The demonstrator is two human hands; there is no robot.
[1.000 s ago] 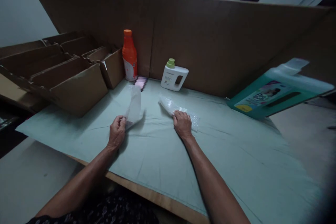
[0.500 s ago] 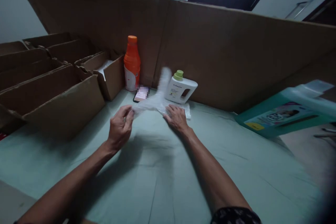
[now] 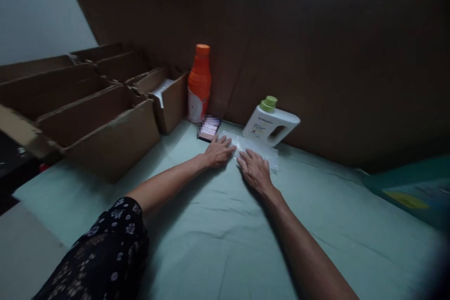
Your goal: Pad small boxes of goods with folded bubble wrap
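A clear plastic bag (image 3: 237, 142), wrinkled and shiny, lies flat on the green sheet (image 3: 207, 239). My left hand (image 3: 218, 151) rests on its left end, fingers stretched out and palm down. Over the bag's near edge lies my right hand (image 3: 253, 168), fingers spread. Just behind the bag, a white bottle with a green cap (image 3: 269, 124) leans back against the cardboard wall. A phone (image 3: 208, 129) with a lit screen is beside the fingers of my left hand. Parts of the bag are hidden under both hands.
An orange bottle (image 3: 200, 79) stands upright in the back corner. Open cardboard boxes (image 3: 116, 150) fill the left side. A cardboard wall (image 3: 326, 65) closes off the back. At the right edge lies a large container of green liquid (image 3: 415, 192), partly cut off.
My left hand was holding up one end of the plastic; that end is now down flat, and the hand lies on it, further forward and right. The view has turned left.
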